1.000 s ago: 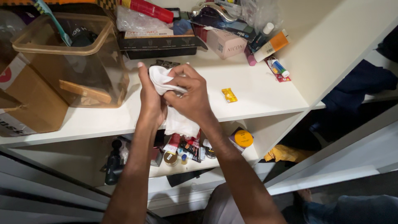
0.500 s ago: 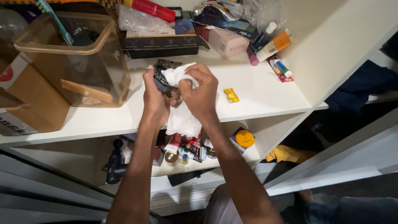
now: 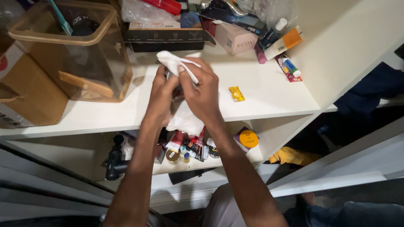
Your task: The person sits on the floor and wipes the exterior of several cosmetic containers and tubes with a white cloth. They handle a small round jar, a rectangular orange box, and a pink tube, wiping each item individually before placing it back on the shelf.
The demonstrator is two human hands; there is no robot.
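Now, in the head view, both hands have risen a little higher over the white shelf (image 3: 269,90) than a moment before. The left hand (image 3: 162,94) and right hand (image 3: 202,90) are closed around a white cloth (image 3: 181,73), wrapped on some small dark object, mostly hidden. Its corner has shifted upward, so the wiping seems to continue. A yellow packet (image 3: 236,93) lies near.

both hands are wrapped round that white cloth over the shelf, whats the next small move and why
Probably keep rubbing the small dark item pinched between the hands. The white cloth is folded over it, with the right hand pressing on top and the left hand gripping from the side, so most of it is hidden. Both hands hover above the white shelf, near the small yellow packet.
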